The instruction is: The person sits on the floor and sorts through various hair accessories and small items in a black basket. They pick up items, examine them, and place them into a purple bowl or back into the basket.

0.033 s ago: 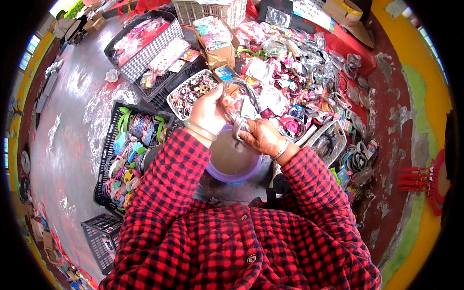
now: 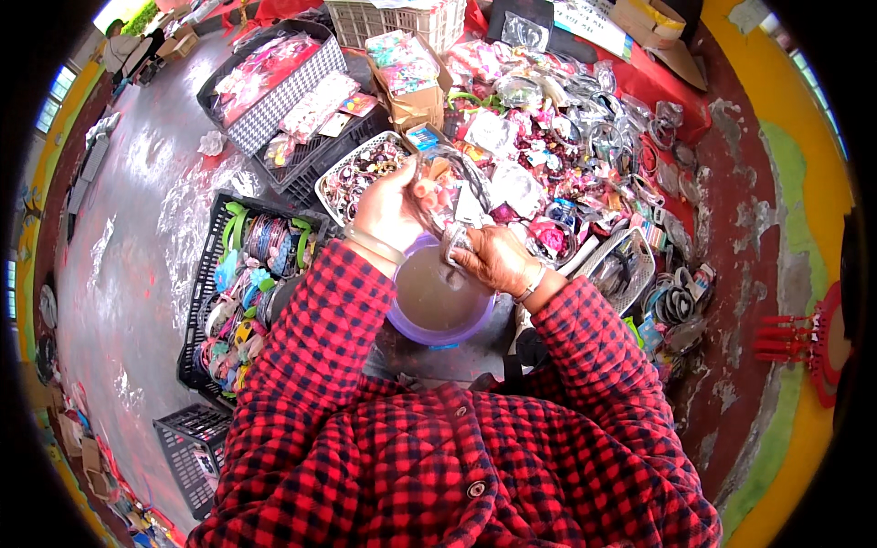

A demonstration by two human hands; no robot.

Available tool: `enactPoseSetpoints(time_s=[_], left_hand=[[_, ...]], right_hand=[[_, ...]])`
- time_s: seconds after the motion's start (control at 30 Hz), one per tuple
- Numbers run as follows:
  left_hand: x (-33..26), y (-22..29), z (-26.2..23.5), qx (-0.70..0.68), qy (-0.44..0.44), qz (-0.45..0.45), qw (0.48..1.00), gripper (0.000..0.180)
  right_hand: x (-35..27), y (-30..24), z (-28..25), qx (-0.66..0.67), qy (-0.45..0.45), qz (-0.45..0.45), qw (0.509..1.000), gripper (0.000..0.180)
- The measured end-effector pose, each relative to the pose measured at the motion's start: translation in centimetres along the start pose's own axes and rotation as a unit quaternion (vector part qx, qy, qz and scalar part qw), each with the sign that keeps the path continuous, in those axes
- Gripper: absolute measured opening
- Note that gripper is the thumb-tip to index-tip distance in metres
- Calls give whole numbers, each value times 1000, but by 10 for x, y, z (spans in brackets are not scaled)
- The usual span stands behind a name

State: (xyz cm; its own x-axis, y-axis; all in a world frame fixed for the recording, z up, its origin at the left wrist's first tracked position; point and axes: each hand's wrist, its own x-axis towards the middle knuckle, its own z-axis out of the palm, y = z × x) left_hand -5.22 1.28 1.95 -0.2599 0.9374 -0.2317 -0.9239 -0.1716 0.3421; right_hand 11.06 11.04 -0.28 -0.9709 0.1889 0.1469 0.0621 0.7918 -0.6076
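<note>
L hand (image 2: 384,205) has just eased a hair twd 8 o'c; R hand (image 2: 501,258) is abt where it was, so the gap btwn them is a touch wider. Small adjustment, I'd say: handling is mid-step, nothing let go yet. The dark braided headband (image 2: 474,179) (prob.; plastic glare & overlap make it hard to read) is up btwn the hands, over the 12 o'c side of the purple basin (image 2: 442,339), not set down. L fingers curled round its L side; R fingers pinching its lower end. Heap of wrapped hair accessories (image 2: 585,137) at 1 o'c, white basket of hair ties (image 2: 326,189) at 11, black crate w/ bands & bows (image 2: 195,310) at 9.
</note>
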Motion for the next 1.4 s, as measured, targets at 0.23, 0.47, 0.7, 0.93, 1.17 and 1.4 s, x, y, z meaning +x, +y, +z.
enactPoseSetpoints(time_s=[0.23, 0.47, 0.7, 0.93, 1.17, 1.4], left_hand=[[-7, 9, 9, 37, 11, -36, 999, 23], [-18, 54, 2, 30, 56, 119, 991, 23], [-14, 44, 2, 175, 22, 127, 976, 29], [-14, 18, 14, 325, 14, 72, 943, 28], [-8, -2, 5, 374, -34, -13, 927, 26], [-3, -7, -2, 428, -53, -47, 901, 27]], right_hand=[[-1, -16, -13, -4, -20, -30, 999, 21], [-19, 27, -22, 116, -112, 167, 973, 32], [-28, 35, -66, 544, 219, 94, 805, 23], [-33, 47, -99, 312, 233, 172, 905, 27], [-35, 34, -102, 520, 228, 103, 817, 23], [-35, 56, -101, 109, 217, 188, 952, 20]])
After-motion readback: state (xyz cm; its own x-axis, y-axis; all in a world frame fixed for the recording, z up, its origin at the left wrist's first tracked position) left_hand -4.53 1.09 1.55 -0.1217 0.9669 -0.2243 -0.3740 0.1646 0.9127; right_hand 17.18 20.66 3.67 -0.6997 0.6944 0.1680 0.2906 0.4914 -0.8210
